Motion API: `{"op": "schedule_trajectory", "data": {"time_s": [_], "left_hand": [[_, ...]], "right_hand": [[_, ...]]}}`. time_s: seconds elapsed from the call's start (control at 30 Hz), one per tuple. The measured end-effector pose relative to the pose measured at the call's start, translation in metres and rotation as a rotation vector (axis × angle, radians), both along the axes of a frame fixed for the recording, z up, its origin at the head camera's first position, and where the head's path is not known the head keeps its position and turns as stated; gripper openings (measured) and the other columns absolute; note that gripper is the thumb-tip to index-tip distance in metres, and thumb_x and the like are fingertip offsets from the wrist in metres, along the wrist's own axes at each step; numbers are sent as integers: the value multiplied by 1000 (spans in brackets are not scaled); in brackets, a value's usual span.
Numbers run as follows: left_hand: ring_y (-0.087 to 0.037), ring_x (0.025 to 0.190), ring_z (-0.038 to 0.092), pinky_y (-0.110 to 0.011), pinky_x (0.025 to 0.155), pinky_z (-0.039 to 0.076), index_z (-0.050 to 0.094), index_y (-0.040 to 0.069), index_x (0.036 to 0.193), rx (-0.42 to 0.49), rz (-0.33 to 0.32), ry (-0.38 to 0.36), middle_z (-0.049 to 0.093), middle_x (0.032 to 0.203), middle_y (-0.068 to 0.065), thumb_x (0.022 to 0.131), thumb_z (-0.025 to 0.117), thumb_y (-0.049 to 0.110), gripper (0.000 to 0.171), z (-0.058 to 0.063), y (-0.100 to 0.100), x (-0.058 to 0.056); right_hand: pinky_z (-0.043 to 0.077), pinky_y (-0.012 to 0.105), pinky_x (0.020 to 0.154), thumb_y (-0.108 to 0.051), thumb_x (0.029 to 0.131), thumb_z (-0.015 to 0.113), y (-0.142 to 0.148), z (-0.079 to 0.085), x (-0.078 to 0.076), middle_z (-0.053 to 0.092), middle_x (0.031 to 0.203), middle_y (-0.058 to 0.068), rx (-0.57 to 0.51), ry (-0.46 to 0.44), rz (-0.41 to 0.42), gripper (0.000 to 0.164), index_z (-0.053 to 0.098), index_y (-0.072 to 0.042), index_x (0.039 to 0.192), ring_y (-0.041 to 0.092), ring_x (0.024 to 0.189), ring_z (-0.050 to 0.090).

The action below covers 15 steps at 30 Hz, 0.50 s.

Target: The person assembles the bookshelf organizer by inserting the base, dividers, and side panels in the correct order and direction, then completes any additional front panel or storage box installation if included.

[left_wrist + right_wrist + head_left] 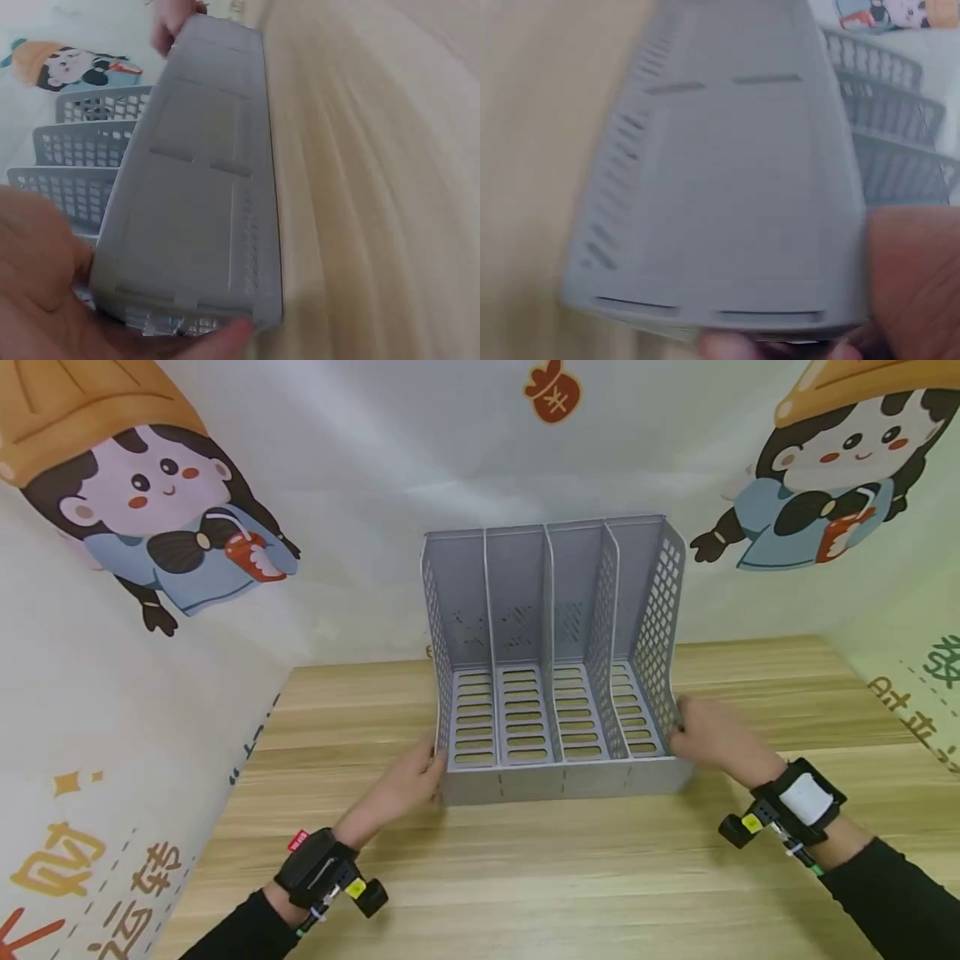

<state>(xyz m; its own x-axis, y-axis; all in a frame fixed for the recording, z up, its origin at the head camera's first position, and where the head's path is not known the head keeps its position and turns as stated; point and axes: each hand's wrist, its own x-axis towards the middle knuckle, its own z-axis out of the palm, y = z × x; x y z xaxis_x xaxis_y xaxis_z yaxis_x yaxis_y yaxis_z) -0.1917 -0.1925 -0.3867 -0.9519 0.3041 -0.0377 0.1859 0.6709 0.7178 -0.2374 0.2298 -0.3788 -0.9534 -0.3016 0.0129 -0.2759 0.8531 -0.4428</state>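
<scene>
A grey plastic file organizer (562, 783) with upright dividers stands toward the back of the wooden table, its compartments facing the head camera. My left hand (405, 781) holds its lower left front corner; in the left wrist view the fingers (217, 341) reach around the end of the front wall. At the opposite lower corner my right hand (712, 739) grips the perforated right side wall, fingers curled. Up close, the right wrist view has the organizer's slotted front wall (742, 180) with the right hand (919, 277) beside its end. Only slotted floor shows inside the compartments.
The wood-grain table (525, 868) extends in front of and beside the organizer. Behind it rises a pale printed backdrop (360, 510) with cartoon figures, and it continues along the left and right sides.
</scene>
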Motion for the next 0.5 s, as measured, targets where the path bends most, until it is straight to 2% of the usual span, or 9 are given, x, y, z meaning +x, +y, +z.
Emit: {"op": "schedule_trajectory", "data": {"time_s": [0.1, 0.13, 0.2, 0.27, 0.3, 0.4, 0.5], "left_hand": [[-24, 72, 62, -40, 65, 53, 44, -10, 143, -30, 57, 56, 65, 105, -22, 107, 37, 13, 43, -7, 9, -5], [-21, 70, 61, -38, 62, 52, 47, -9, 141, -44, 70, 67, 64, 100, -18, 107, 37, 13, 42, -7, 11, -8], [-19, 67, 59, -36, 58, 50, 49, -10, 136, -56, 51, 82, 62, 94, -15, 106, 38, 12, 38, -6, 12, -13], [-19, 66, 58, -36, 59, 52, 49, -12, 130, -79, 17, 92, 58, 88, -12, 106, 38, 12, 35, -7, 12, -19], [-20, 65, 58, -37, 59, 52, 47, -13, 132, -80, 0, 99, 58, 88, -12, 106, 37, 11, 37, -7, 13, -21], [-25, 74, 61, -42, 68, 55, 44, -15, 134, -90, -28, 141, 60, 96, -19, 107, 36, 11, 39, -10, 15, -31], [-31, 81, 63, -47, 74, 55, 42, -16, 134, -105, -19, 161, 61, 103, -26, 106, 36, 9, 39, -11, 16, -39]], "right_hand": [[39, 34, 47, -6, 93, 48, -4, -10, 4, 56, 75, 15, -93, 1, -2, 26, 57, 16, 104, 22, 59, 50], [39, 35, 48, -5, 94, 46, -4, -12, 2, 58, 79, 18, -128, 1, -4, 30, 56, 19, 110, 24, 61, 51], [45, 39, 54, -5, 97, 45, -2, -15, -3, 62, 89, 25, -164, 18, -7, 34, 54, 21, 117, 29, 69, 55], [47, 41, 57, -5, 99, 43, -1, -17, -11, 62, 99, 29, -204, 15, -8, 37, 52, 22, 123, 32, 75, 57], [47, 41, 58, -5, 99, 42, 0, -17, -15, 62, 100, 29, -214, 17, -15, 37, 52, 21, 124, 32, 77, 57], [47, 41, 58, -8, 101, 42, 2, -20, -26, 61, 99, 27, -219, 22, -45, 34, 54, 17, 121, 33, 78, 57], [41, 37, 55, -10, 102, 41, 2, -21, -32, 59, 90, 20, -222, 29, -73, 29, 56, 12, 113, 30, 73, 54]]}}
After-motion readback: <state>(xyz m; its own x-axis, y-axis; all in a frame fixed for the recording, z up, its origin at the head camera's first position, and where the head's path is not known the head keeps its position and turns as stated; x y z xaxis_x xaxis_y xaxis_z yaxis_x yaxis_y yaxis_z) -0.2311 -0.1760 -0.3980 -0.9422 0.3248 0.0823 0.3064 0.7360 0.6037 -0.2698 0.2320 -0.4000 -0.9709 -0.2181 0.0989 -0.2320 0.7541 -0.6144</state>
